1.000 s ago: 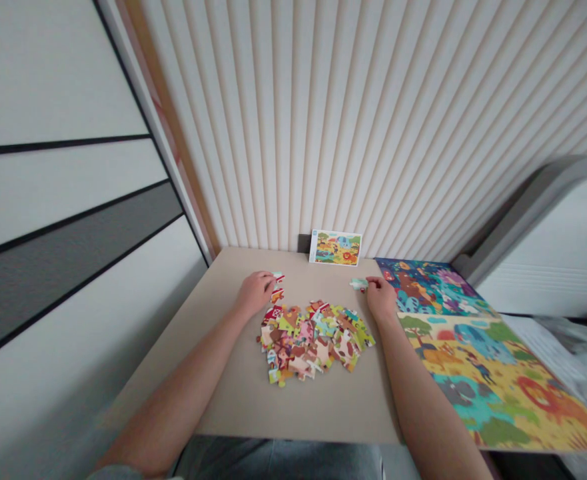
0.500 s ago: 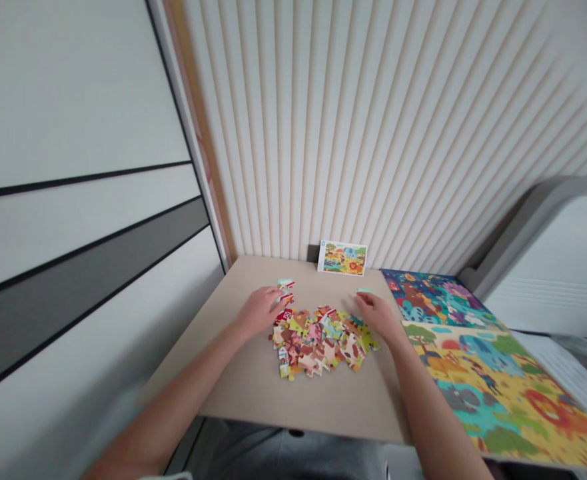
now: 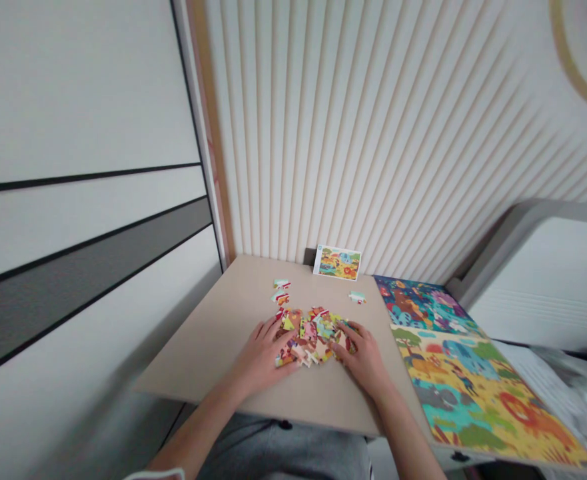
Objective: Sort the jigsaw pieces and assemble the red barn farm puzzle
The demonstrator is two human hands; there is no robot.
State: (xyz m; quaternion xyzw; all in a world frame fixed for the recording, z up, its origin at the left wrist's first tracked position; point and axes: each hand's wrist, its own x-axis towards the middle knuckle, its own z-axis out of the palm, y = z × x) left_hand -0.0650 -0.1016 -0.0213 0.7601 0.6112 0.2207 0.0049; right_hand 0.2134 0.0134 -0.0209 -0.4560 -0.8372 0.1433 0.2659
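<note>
A heap of colourful jigsaw pieces (image 3: 309, 332) lies on the beige table (image 3: 208, 313). Against its left side rests my left hand (image 3: 266, 353), fingers spread over the edge pieces. My right hand (image 3: 360, 350) touches the heap's right side, fingers apart and curved, covering some pieces. Beyond my left hand, two loose jigsaw pieces (image 3: 280, 293) sit close together. Another single piece, pale with a bit of red (image 3: 357, 297), lies by itself farther back on the right.
A small picture card (image 3: 340, 263) leans at the back against the ribbed wall (image 3: 293, 133). Right of the table lie two assembled puzzles, a dark blue one (image 3: 426, 303) and a yellow animal scene (image 3: 483, 387). White panels (image 3: 88, 280) rise on the left.
Both hands have moved nearer to me, from the loose pieces at the back to the heap's sides. The right hand has let go of the pale piece. The view has shifted slightly.
</note>
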